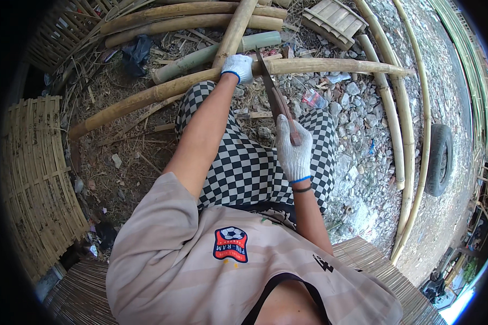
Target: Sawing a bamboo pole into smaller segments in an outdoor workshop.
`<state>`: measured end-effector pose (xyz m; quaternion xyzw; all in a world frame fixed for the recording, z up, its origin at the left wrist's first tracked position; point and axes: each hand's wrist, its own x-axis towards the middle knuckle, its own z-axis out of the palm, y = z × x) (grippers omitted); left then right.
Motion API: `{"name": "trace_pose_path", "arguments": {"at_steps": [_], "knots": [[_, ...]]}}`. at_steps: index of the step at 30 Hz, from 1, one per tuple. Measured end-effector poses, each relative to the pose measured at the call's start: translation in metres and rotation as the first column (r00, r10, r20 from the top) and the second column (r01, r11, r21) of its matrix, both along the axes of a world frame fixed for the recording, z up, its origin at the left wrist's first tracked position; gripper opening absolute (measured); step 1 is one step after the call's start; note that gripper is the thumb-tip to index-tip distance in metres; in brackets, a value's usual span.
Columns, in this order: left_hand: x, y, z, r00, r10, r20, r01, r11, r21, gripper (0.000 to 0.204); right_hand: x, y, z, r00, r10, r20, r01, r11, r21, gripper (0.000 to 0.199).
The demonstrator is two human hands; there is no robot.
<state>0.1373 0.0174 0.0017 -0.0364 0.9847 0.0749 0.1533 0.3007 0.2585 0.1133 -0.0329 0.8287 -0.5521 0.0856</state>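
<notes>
My left hand (237,68), in a white knit glove with a blue cuff, is closed over a long bamboo pole (162,92) that lies crosswise in front of my knees. In my right hand (294,149), gloved the same way, is the brown handle of a handsaw (269,82). Its dark, tapered blade points away from me and crosses the pole just right of my left hand. The teeth cannot be made out. Beneath the pole, another bamboo pole (236,33) runs away from me, beside a greenish bamboo length (200,58).
More bamboo poles (195,23) lie at the far left, with long ones (406,114) along the right. A bamboo slat bundle (335,21) sits at the back. Slatted bamboo panels (38,179) stand left. Gravel (358,119) covers the right ground, with a tire (439,160) beyond.
</notes>
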Motion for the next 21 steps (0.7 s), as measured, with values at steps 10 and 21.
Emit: {"name": "trace_pose_path", "arguments": {"at_steps": [10, 21], "knots": [[-0.003, 0.002, 0.002, 0.999, -0.031, 0.041, 0.031, 0.999, -0.007, 0.045, 0.004, 0.01, 0.019, 0.997, 0.028, 0.07, -0.028, 1.0, 0.002, 0.042], [-0.008, 0.0, 0.004, 0.996, -0.001, 0.092, -0.003, 0.999, 0.044, 0.052, -0.002, 0.01, 0.028, 0.995, 0.033, 0.099, -0.026, 0.997, -0.072, 0.039]]}}
